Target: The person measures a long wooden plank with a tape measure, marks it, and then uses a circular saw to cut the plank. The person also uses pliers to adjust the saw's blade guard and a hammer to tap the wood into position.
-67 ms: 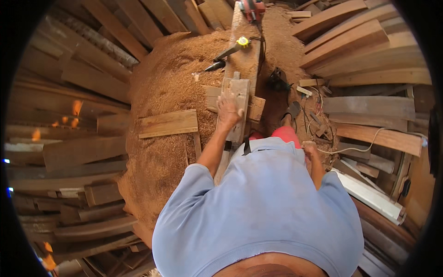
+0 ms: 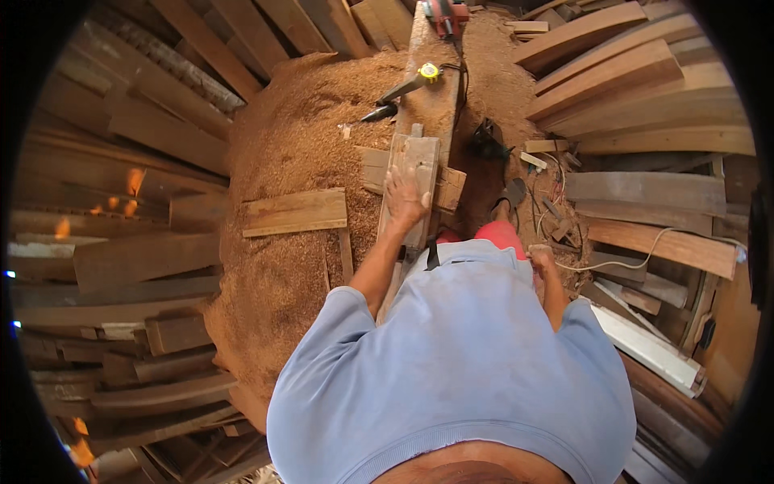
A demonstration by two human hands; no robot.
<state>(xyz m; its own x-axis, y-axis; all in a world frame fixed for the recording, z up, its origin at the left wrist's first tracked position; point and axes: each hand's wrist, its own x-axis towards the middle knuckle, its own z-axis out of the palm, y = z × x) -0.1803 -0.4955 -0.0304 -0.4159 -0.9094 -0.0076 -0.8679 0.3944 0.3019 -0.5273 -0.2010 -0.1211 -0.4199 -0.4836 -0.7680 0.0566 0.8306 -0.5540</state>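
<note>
My left hand [image 2: 405, 202] lies flat with fingers apart on a pale, worn board [image 2: 421, 165] on the narrow bench [image 2: 429, 105]. Under that board, a shorter wooden piece [image 2: 450, 190] sticks out crosswise on both sides. Low beside my right leg, my right hand [image 2: 542, 258] looks curled closed; its fingers are partly hidden, and I cannot make out anything in it. Farther along the bench are a yellow tape measure [image 2: 429, 73], a dark-handled tool [image 2: 379, 113] reaching over the left edge, and a red power tool [image 2: 445, 16] at the far end.
Sawdust [image 2: 298, 145] is heaped left of the bench, with a loose plank [image 2: 295, 212] on it. Stacked boards [image 2: 605, 77] line both sides. A dark machine [image 2: 488, 141] sits right of the bench. A pale cable [image 2: 621, 264] trails on the right, near a long white piece [image 2: 645, 343].
My left hand has slid slightly toward me along the board. My right hand stays beside my leg. The whole view has shifted a little.
</note>
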